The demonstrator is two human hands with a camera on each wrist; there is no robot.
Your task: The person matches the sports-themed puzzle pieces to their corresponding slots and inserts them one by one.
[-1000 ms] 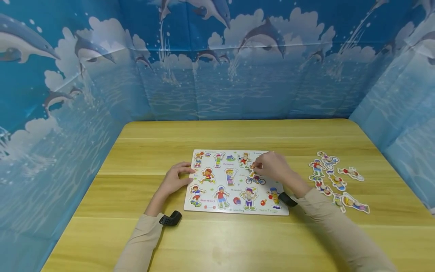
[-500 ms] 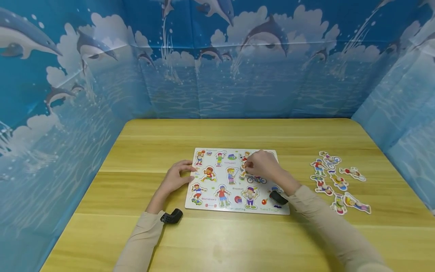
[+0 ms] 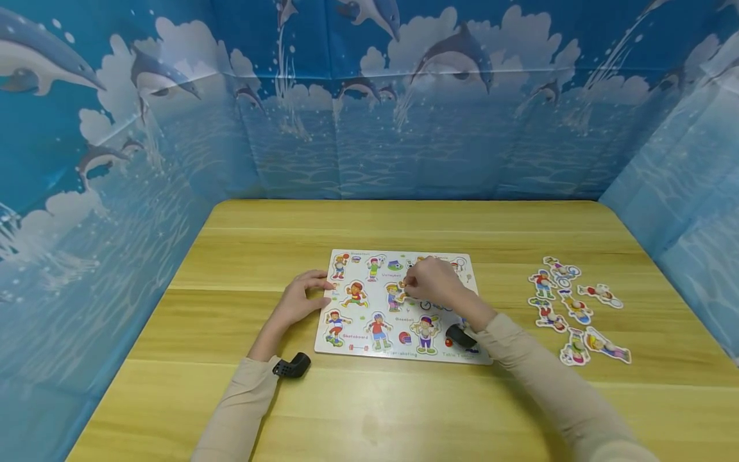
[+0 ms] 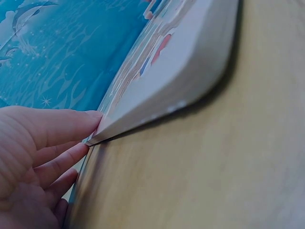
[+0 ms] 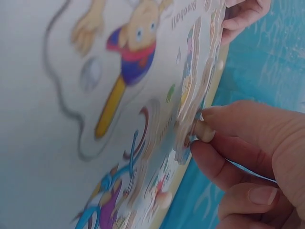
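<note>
A white puzzle board [image 3: 398, 358] printed with sports children lies flat on the wooden table. My right hand [image 3: 408, 282] hovers over the board's middle and pinches the small wooden peg [image 5: 204, 130] of a cut-out figure piece [image 5: 187, 102] between thumb and fingers. The piece stands just off the board's surface. At the board's left edge rests my left hand [image 3: 314, 292]. In the left wrist view its fingertips [image 4: 90, 117] touch the board's thin edge [image 4: 171, 86], fingers nearly straight.
Several loose figure pieces [image 3: 571, 308] lie scattered on the table [image 3: 404, 410] to the right of the board. Blue dolphin-print walls [image 3: 369, 128] close in the table at the back and both sides.
My right hand has moved leftward over the board, from the cyclist picture toward the middle, still pinching the piece. The left hand has stayed at the board's edge.
</note>
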